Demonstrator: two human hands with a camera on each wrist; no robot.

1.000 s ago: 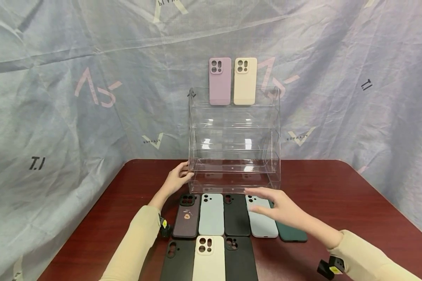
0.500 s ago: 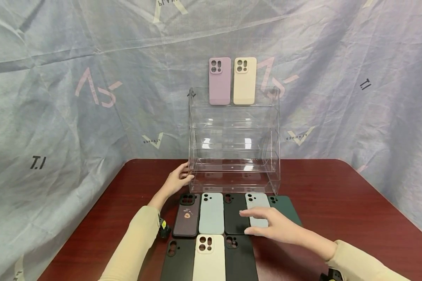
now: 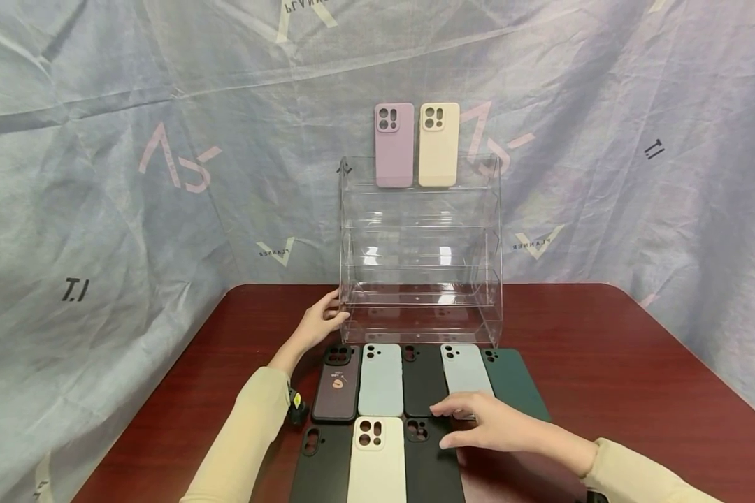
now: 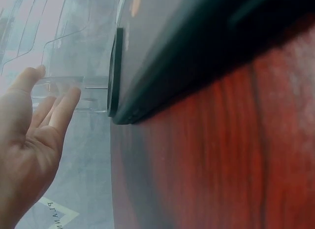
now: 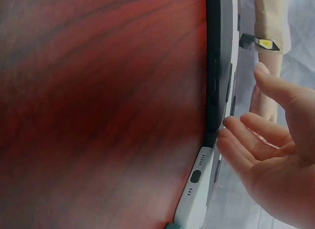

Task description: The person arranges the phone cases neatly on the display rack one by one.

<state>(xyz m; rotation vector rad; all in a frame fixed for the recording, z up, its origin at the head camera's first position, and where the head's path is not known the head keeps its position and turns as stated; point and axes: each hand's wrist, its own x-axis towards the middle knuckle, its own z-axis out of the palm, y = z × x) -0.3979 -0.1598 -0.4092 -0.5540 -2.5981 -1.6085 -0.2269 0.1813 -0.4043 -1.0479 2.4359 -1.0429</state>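
My left hand (image 3: 317, 323) holds the lower left edge of a clear tiered display rack (image 3: 420, 306), its thumb in front. In the left wrist view the thumb and fingers (image 4: 66, 108) stand around the see-through plastic. My right hand (image 3: 500, 426), fingers apart and slightly bent, hovers at the upper end of a black phone case (image 3: 434, 471) in the near row. Nothing shows between its thumb and fingers. A cream phone case (image 3: 377, 478) lies just left of that black one. On the rack's top tier stand a purple phone case (image 3: 394, 154) and another cream phone case (image 3: 439, 154).
Before the rack lie a dark printed case (image 3: 336, 395), a light blue case (image 3: 380, 384), a black case (image 3: 423, 384), a second light blue case (image 3: 468, 374) and a green case (image 3: 517, 384). Another black case (image 3: 322, 471) lies near left. Grey cloth (image 3: 277, 126) hangs behind the table (image 3: 579, 335).
My right hand has come down and nearer, from the far row of cases to the black case in the near row. The left hand stays at the rack.
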